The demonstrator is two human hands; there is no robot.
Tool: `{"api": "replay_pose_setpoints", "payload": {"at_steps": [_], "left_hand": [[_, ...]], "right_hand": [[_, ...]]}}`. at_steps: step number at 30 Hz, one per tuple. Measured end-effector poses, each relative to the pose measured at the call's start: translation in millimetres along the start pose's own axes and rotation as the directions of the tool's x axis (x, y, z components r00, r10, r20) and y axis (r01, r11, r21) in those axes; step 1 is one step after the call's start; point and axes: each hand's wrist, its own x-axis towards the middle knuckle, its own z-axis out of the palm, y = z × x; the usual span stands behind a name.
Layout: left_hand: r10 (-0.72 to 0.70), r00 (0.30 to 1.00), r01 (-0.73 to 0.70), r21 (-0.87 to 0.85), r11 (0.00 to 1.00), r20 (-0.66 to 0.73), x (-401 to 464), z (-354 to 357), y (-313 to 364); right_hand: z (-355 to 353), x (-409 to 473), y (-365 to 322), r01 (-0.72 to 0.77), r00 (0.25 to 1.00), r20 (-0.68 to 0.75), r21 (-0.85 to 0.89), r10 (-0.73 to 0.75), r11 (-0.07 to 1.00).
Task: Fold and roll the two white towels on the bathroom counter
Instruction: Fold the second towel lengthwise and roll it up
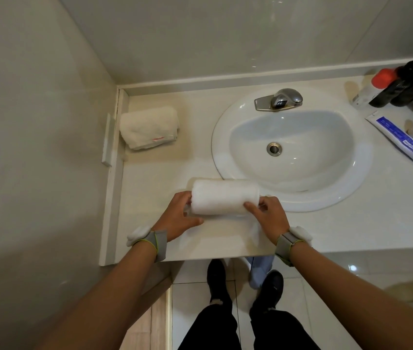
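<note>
A white towel (222, 197) lies partly rolled into a thick cylinder near the counter's front edge, just left of the sink. Its unrolled tail stretches flat toward me, reaching the counter edge. My left hand (179, 218) grips the roll's left end, fingers curled around it. My right hand (267, 214) holds the right end, thumb on top of the roll. A second white towel (150, 127), rolled with a small red label showing, rests at the back left corner against the wall.
A white oval sink (352, 188) with a chrome faucet (282, 98) fills the counter's middle. A toothpaste tube (397, 137) and several bottles (402, 84) stand at the right. Walls close in at left and back. My shoes show on the floor below.
</note>
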Motion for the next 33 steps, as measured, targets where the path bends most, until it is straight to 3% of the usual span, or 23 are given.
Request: {"api": "replay_pose_setpoints", "payload": {"at_steps": [6,14,22,28,33], "left_hand": [[0.014,0.988,-0.017,-0.02,1.0,-0.155,11,-4,-1],[-0.142,0.951,0.093,-0.184,0.979,-0.274,19,-28,-8],[-0.119,0.937,0.041,-0.234,0.971,-0.329,18,-89,-8],[-0.133,0.826,-0.002,-0.237,0.971,-0.548,30,-130,-19],[-0.196,0.75,0.056,-0.235,0.97,-0.631,45,-134,-33]], "right_hand": [[0,11,-21,-0.005,1.0,0.029,0.021,0.004,1.0],[12,28,-55,0.151,0.981,0.133,-0.085,-0.139,0.985],[49,58,-110,0.272,0.955,0.157,-0.116,-0.253,0.955],[90,85,-165,0.32,0.944,0.117,-0.089,-0.309,0.943],[115,105,-181,0.286,0.953,0.144,-0.149,-0.266,0.947]]}}
